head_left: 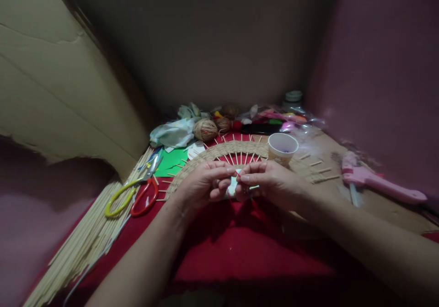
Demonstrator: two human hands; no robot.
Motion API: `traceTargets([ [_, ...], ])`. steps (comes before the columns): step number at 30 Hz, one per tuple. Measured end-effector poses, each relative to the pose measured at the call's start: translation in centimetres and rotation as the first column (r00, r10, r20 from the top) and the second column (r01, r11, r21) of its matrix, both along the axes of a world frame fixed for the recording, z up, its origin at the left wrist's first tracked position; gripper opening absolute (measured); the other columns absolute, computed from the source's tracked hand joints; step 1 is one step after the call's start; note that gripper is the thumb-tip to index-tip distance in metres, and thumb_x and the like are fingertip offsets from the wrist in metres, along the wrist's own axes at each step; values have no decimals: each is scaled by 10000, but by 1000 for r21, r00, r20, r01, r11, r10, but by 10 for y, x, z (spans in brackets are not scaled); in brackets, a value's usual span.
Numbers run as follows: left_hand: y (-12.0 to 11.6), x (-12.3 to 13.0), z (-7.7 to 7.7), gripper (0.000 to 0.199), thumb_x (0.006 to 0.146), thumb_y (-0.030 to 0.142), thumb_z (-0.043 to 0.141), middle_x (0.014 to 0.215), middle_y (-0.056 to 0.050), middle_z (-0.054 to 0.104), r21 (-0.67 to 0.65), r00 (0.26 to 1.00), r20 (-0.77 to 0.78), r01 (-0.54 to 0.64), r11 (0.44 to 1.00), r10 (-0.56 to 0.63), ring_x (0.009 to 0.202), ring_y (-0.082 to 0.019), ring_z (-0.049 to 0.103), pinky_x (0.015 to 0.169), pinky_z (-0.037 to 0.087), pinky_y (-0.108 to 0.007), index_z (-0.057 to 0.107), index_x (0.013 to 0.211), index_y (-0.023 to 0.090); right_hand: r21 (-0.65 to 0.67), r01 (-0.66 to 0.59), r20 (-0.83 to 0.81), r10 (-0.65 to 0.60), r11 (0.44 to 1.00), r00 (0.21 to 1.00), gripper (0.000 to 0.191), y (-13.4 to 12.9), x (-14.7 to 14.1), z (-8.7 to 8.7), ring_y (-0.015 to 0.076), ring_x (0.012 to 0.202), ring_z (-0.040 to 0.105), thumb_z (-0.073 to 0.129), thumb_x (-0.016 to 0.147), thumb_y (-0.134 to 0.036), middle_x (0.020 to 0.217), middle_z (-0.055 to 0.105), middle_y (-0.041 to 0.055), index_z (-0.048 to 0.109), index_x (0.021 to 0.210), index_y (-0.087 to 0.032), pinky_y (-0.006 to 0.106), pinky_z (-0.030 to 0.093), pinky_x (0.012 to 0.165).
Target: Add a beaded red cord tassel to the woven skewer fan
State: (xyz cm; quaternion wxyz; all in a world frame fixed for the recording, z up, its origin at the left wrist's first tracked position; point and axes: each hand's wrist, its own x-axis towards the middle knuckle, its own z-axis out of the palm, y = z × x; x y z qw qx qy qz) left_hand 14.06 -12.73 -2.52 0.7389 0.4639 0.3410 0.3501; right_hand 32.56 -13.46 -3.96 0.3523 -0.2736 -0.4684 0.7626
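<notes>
My left hand (209, 179) and my right hand (264, 179) meet over the near side of a woven fan-shaped piece (219, 150). Its pale sticks spread outward from the middle through a curved band of twine. Between my fingertips runs a thin red thread (237, 173), pinched by both hands, with some of it hanging below. Behind and under the fingers shows a small whitish-green piece (232, 189), partly hidden by them. The fan lies on a red cloth (233, 252).
Scissors with yellow and red handles (144, 197) lie at the left beside a bundle of thin sticks (85, 234). Green paper (169, 161) and twine balls (205, 129) sit behind. A paper cup (283, 146) stands right of the fan; a pink glue gun (384, 181) lies farther right on cardboard (373, 213).
</notes>
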Motion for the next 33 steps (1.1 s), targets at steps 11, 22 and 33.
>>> traceTargets([
  [11,-2,-9,-2,84,784,178,643,478,47,492,-112,991,73,117,987,-109,295,-4,283,286,240,-112,616,737,114,-36,147,-43,-149,988,988,187,2,-4,-8,120,543,578,770,681,-274,582,631,24,649,681,-131,303,490,621],
  [22,-6,3,-5,198,759,184,662,480,39,537,-28,998,31,-45,999,46,327,-30,399,325,300,-127,687,943,113,-15,222,-69,-222,975,973,208,-1,-6,-11,125,553,582,778,669,-285,598,636,28,635,680,-135,297,483,615],
  [33,-25,21,-14,226,828,164,546,799,-15,687,667,808,-418,-37,744,415,689,-115,602,637,481,-220,666,1017,194,-23,322,-37,-322,947,946,81,-7,-9,-14,130,575,595,711,657,-210,616,649,30,672,663,-139,325,496,678],
])
